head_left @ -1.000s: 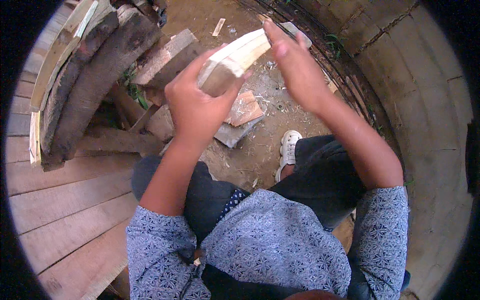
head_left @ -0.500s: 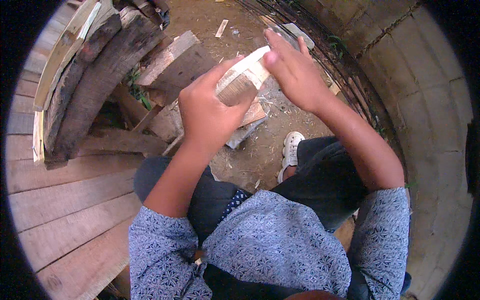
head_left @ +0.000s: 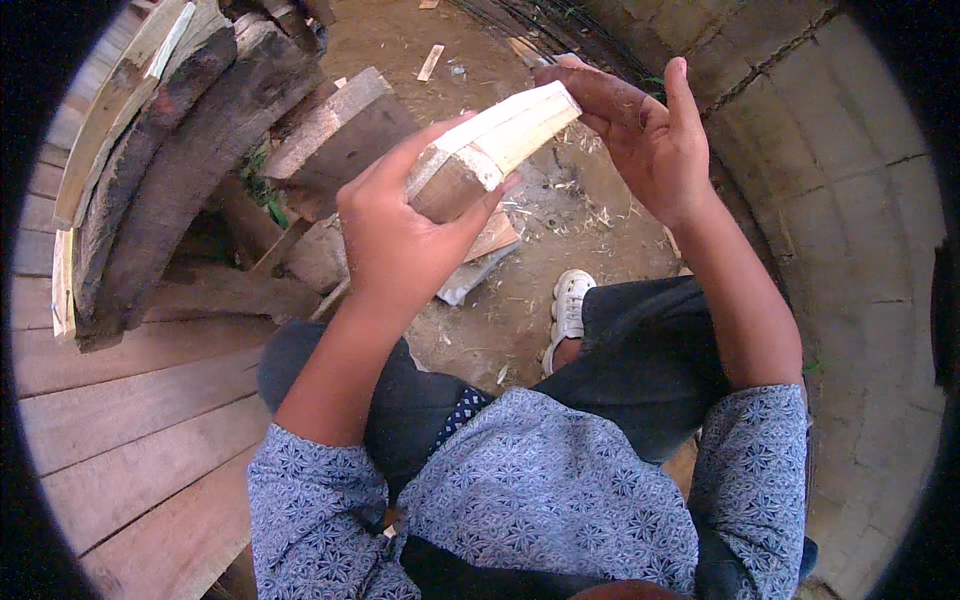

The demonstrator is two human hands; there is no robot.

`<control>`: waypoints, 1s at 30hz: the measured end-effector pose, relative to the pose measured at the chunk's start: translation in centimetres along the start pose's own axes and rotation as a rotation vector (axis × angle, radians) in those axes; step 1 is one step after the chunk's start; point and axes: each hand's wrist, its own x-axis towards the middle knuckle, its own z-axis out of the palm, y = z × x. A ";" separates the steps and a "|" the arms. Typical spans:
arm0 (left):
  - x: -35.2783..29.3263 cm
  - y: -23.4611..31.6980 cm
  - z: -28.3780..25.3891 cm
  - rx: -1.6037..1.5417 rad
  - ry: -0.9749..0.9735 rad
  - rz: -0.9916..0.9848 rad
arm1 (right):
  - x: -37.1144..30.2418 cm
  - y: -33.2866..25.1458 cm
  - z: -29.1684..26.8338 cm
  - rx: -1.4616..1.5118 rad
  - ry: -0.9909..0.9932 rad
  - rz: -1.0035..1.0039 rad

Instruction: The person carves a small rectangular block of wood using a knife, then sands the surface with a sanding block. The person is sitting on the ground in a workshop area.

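A wooden block [head_left: 505,135] with pale, freshly cut faces and a browner near end is raised above the ground in front of me. My left hand [head_left: 380,230] is closed around its near end, thumb on the right side and fingers over the left. Beside the block's far right end is my right hand [head_left: 655,145], palm turned toward me. Its thumb points up and its fingers stretch out toward the block's tip; whether they touch it I cannot tell. Nothing shows in the right palm.
Dark, weathered timbers [head_left: 190,170] lean at the left, above a plank surface [head_left: 140,400]. A thick wood chunk [head_left: 335,140] stands near them. Pale shavings [head_left: 590,215] litter the dirt beside my white shoe [head_left: 568,310]. A block wall [head_left: 850,230] runs along the right.
My right hand has drawn off the block's side to the right and turned its palm toward me. More of the block's pale right face now shows; my left hand has shifted slightly left.
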 end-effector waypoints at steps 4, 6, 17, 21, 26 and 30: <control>0.0 0.3 -0.2 -0.003 0.027 0.049 | -0.2 -1.0 1.6 0.006 0.055 -0.019; 0.1 0.4 -0.3 -0.024 0.033 0.065 | -0.1 -1.4 2.1 -0.116 0.146 -0.004; 0.2 0.5 -0.8 -0.009 0.034 0.106 | -0.7 -4.1 2.6 -0.104 0.282 -0.098; 0.2 0.4 -0.8 -0.046 -0.020 0.100 | -1.1 -4.5 3.2 -0.104 0.243 -0.077; 0.1 0.2 -0.8 -0.075 -0.038 0.103 | -1.0 -4.6 3.2 -0.102 0.199 -0.120; 0.2 -0.1 -1.0 -0.023 -0.020 0.185 | -0.6 -4.6 3.2 -0.090 0.148 -0.144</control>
